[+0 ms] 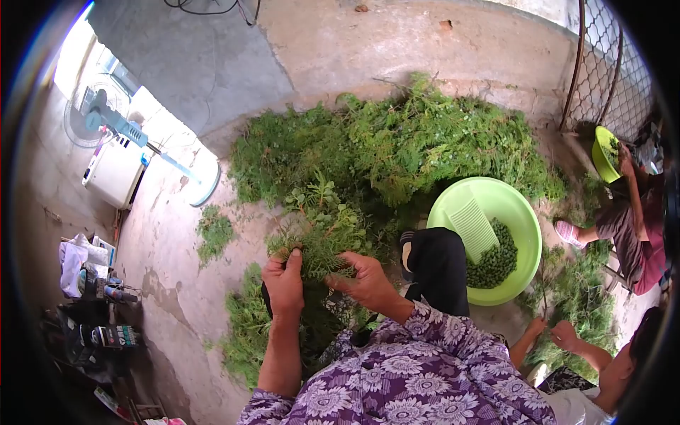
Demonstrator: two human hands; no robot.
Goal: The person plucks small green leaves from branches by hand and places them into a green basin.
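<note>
My left hand point(285, 285) is closed around the stems of a leafy evergreen branch point(324, 228), the thumb pressed on top. From the other side, my right hand point(370, 285) has its thumb and fingers curled in on the branch's foliage; the fingertips are partly lost in the green. To the right of my knee is a light green plastic basin point(525, 242). Inside it lie a heap of small round green berries point(496, 262) and a ribbed washboard-like slope point(471, 223), part of the basin.
A large pile of cut evergreen branches point(404, 142) lies along the wall. Loose sprigs point(214, 232) are on the concrete floor. A standing fan point(117, 127) is at left. Two other people sit at right, one with a green basin point(603, 152), the other handling a branch.
</note>
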